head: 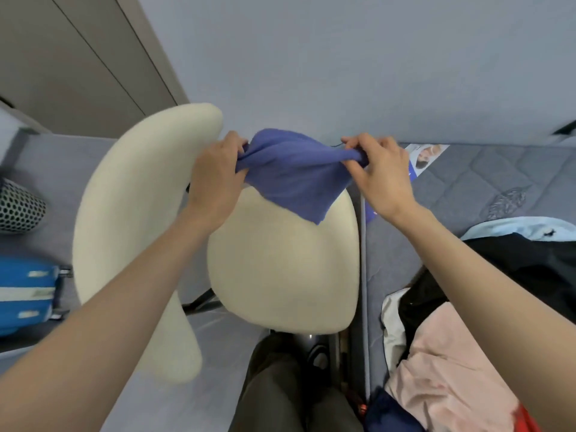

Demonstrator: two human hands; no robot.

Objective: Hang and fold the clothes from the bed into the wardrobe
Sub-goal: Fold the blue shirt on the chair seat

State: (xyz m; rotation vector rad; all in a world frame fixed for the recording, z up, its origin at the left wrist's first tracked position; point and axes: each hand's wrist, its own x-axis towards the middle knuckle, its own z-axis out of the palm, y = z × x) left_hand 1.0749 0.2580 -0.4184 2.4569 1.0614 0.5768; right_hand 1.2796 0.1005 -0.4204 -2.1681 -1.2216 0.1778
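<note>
left fingers point(235, 145): curled, pinching one top corner of the purple-blue garment point(293, 173).
right fingers point(361, 145): curled, pinching the opposite top corner.
hands: 2; left hand point(215, 173) and right hand point(385, 179) raised, apart, cloth bunched between them.
garment: 1, in the air above the cream chair point(280, 269); one corner hangs over the seat.
bed point(498, 173): just right of the chair, grey quilted.
clothes pile point(442, 369): on the bed; 6 colours counted (pink, black, pale blue, white, navy, red); black may be several pieces.
blue suitcase point(25, 294): 1, far left.
</note>
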